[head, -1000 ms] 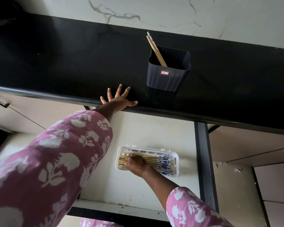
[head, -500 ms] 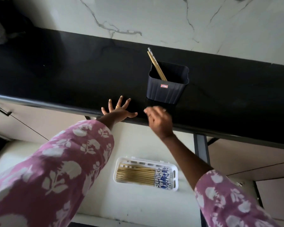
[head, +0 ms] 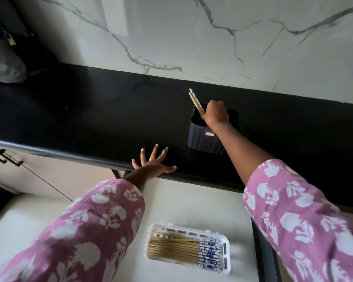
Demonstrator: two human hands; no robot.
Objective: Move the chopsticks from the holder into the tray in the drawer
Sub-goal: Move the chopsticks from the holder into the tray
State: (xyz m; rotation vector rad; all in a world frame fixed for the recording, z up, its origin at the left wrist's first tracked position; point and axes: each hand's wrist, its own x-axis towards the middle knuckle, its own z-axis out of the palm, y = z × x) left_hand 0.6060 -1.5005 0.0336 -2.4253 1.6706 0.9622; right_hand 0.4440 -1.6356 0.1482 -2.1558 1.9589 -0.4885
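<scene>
A dark ribbed holder [head: 204, 139] stands on the black countertop [head: 90, 119]. Two chopsticks [head: 195, 100] lean out of its left corner. My right hand [head: 215, 115] sits over the holder's mouth with its fingers closed around those chopsticks. My left hand [head: 151, 162] rests flat on the counter's front edge, fingers spread, holding nothing. Below, in the open drawer [head: 192, 206], a white slotted tray [head: 225, 249] holds several chopsticks [head: 175, 248] lying side by side, their blue patterned ends to the right.
A marble wall [head: 192, 37] backs the counter. A grey bag [head: 2, 60] sits at the far left of the counter. A cabinet handle [head: 6, 157] shows at left below the counter edge. A dark drawer rail [head: 265, 251] runs down the right of the tray.
My right hand rose from the tray in the drawer, passed the counter edge and closed on the two chopsticks in the holder. My left hand stayed on the counter edge.
</scene>
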